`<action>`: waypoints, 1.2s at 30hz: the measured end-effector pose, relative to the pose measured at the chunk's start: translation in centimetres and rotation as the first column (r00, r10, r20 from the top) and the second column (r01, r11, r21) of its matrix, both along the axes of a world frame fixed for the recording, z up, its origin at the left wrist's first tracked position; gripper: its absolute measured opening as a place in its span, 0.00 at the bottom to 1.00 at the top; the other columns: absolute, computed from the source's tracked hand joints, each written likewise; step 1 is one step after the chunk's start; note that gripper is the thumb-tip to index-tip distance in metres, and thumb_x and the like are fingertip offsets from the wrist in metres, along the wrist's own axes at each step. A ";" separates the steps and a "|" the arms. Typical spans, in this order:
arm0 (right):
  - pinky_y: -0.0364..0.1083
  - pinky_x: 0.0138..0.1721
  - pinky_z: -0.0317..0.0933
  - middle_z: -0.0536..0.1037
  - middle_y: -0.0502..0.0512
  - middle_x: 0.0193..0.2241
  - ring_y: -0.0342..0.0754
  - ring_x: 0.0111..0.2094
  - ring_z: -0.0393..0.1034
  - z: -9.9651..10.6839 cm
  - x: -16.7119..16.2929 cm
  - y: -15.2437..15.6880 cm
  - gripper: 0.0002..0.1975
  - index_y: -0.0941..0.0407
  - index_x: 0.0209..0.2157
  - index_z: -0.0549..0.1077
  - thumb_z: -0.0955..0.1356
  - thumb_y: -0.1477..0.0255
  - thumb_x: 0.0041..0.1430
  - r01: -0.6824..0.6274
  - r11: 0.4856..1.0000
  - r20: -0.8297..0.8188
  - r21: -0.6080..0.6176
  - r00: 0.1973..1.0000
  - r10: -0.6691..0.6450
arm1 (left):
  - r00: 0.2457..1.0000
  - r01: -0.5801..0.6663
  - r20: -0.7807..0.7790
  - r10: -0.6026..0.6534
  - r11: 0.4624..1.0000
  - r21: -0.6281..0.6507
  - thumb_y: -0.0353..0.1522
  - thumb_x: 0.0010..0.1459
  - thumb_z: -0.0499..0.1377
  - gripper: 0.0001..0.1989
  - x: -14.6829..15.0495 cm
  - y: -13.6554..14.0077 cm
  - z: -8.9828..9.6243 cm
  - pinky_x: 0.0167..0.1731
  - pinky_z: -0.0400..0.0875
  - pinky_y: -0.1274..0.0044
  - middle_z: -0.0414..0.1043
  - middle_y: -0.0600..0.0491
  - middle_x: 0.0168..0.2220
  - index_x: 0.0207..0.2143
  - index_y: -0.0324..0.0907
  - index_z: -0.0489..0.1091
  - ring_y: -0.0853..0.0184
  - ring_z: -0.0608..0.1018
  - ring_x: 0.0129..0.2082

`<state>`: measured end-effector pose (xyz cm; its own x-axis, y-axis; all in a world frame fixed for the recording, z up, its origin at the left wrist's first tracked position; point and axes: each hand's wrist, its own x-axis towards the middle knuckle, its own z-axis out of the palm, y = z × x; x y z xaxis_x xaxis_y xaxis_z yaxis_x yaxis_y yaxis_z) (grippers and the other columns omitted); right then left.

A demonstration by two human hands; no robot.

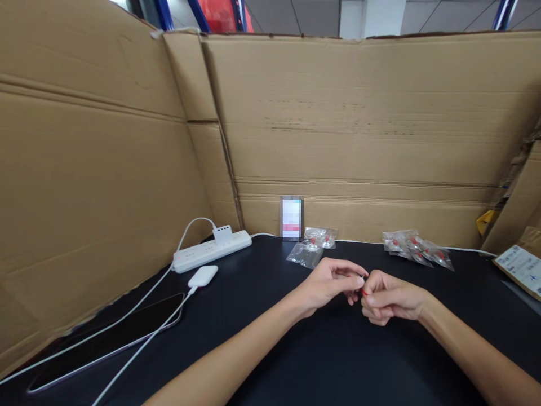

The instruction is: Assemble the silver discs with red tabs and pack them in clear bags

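Above the black table, my left hand (333,283) and my right hand (391,297) meet at the fingertips. Both are closed in a pinch. A small red piece (364,291) shows between the right thumb and forefinger; most of it is hidden, so its kind is unclear. The left thumb and forefinger close on a tiny part beside it that is too small to name. Behind the left hand lie clear plastic bags (305,255) with small red and silver items inside. More such bags (416,248) lie beyond the right hand.
A blurred-screen device (291,219) leans on the cardboard wall (359,113). At left are a white power strip (211,252), a white charger (203,276), cables and a large phone or tablet (114,341). A labelled package (520,269) sits at far right.
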<state>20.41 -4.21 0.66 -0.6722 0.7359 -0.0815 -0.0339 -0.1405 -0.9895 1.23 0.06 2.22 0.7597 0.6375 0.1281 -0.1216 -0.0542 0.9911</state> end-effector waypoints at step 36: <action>0.43 0.24 0.55 0.68 0.52 0.24 0.44 0.24 0.61 -1.5 -2.0 1.4 0.07 0.55 0.33 0.77 0.68 0.68 0.57 0.591 0.223 -0.190 0.775 0.555 -0.810 | 0.987 -0.064 0.125 0.106 0.951 -0.303 0.36 0.55 0.62 0.14 -0.3 2.3 -1.8 0.31 0.73 0.74 0.74 0.44 0.33 0.36 0.33 0.73 0.67 0.78 0.27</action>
